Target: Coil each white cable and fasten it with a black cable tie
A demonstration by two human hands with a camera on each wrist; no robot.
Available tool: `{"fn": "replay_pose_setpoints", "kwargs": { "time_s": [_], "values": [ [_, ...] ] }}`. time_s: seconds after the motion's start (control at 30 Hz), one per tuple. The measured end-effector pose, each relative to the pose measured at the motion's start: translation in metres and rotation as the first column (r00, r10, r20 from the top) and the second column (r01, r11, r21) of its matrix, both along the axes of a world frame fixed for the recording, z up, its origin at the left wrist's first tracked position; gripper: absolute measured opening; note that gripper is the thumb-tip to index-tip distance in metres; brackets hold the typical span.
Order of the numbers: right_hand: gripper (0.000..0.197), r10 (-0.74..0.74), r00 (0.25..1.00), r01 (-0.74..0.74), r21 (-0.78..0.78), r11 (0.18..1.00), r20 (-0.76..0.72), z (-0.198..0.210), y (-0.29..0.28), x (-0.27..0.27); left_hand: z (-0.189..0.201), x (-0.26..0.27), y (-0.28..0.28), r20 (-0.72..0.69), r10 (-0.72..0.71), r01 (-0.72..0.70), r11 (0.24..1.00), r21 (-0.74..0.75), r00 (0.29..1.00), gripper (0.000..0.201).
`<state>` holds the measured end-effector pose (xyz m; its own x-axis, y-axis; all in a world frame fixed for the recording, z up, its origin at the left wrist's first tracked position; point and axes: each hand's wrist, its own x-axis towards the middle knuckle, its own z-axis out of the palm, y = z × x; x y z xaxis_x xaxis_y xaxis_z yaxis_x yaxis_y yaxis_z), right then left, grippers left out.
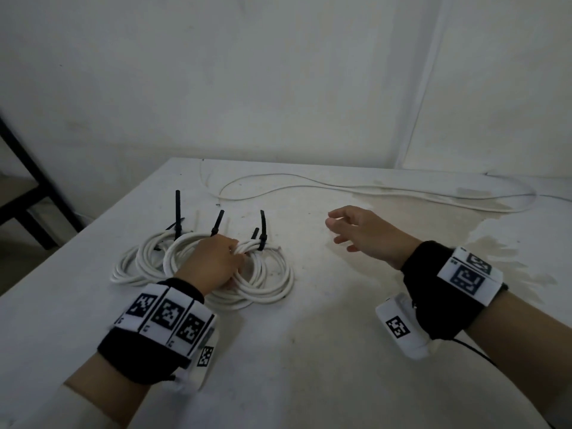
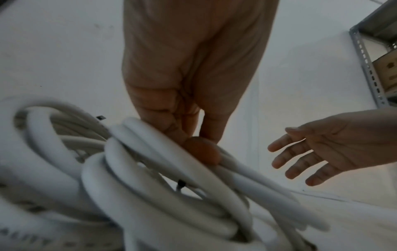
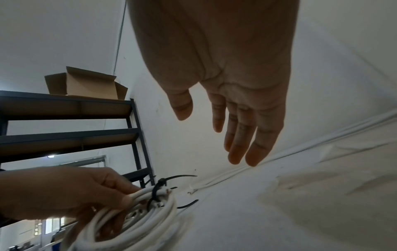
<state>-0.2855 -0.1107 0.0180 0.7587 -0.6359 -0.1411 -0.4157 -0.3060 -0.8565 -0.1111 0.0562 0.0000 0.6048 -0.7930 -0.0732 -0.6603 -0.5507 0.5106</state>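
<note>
White tabletop fills most of my head view, stained at its right. Only the right wrist view shows the dark shelving by the wall with one open cardboard box on top; the left wrist view instead catches a grey perforated rack post.

One loose white cable lies uncoiled along the table's far edge, well apart from my hands. Nearer, on the left, I count three coiled bundles side by side, overlapping. My left hand has its fingers curled round the rightmost coil; the left wrist view shows my thumb pressed on its strands, which the head view hides. The other two coils lie just left of it on the table.

My right hand hovers above the table, palm down, fingers relaxed and spread, holding nothing.

Four black tie tails stand up from the bundles in the head view; the cable tie cinched round the coil I hold shows clearest from the right wrist.
</note>
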Motion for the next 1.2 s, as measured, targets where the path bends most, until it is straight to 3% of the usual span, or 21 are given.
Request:
{"fn": "replay_pose_setpoints", "kwargs": {
  "time_s": [0.17, 0.3, 0.4, 0.63, 0.77, 1.0, 1.2],
  "values": [
    [0.038, -0.082, 0.996, 0.082, -0.019, 0.996, -0.03, 0.003, -0.026, -0.011, 0.011, -0.001, -0.004, 0.104, 0.071, -0.082, 0.991, 0.107, 0.992, 0.04],
    [0.038, -0.134, 0.989, 0.129, -0.067, 0.989, -0.062, 0.002, -0.05, -0.017, 0.044, -0.002, -0.014, 0.288, 0.088, -0.105, 0.993, 0.044, 0.953, 0.042],
    [0.039, -0.156, 0.984, 0.146, -0.106, 0.984, -0.09, 0.004, -0.066, -0.016, 0.067, -0.007, -0.031, 0.296, 0.089, -0.086, 0.996, -0.021, 0.951, 0.044],
    [0.044, -0.152, 0.961, 0.091, -0.256, 0.962, -0.231, 0.007, -0.094, 0.0, 0.087, 0.018, -0.08, 0.272, 0.069, -0.076, 0.997, 0.017, 0.96, 0.029],
    [0.045, -0.098, 0.95, -0.002, -0.32, 0.947, -0.296, 0.006, -0.109, 0.023, 0.083, 0.044, -0.107, 0.303, 0.052, -0.085, 0.991, 0.099, 0.952, 0.031],
    [0.043, -0.054, 0.905, -0.128, -0.391, 0.911, -0.423, -0.004, -0.141, 0.069, 0.059, 0.082, -0.165, 0.237, -0.053, -0.013, 0.964, 0.266, 0.97, 0.031],
    [0.039, -0.085, 0.795, -0.23, -0.428, 0.874, -0.6, -0.024, -0.167, 0.085, 0.02, 0.109, -0.192, 0.276, -0.084, -0.069, 0.863, 0.501, 0.957, 0.036]
  ]
}}
